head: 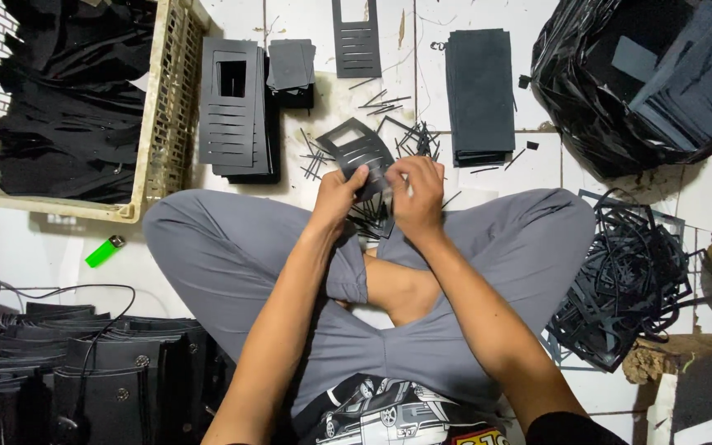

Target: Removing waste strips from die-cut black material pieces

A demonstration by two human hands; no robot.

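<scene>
I sit cross-legged on a white tiled floor. My left hand and my right hand both grip a dark die-cut sheet with a square window and several slots, held just above my knees. My right fingers pinch at its right edge. Thin black strips lie scattered on the floor under my hands.
A stack of similar slotted sheets lies left of the held sheet, a pile of plain dark sheets to the right. A cream crate of black scraps stands far left. Black plastic bag, tangled offcuts, green lighter, black pouches.
</scene>
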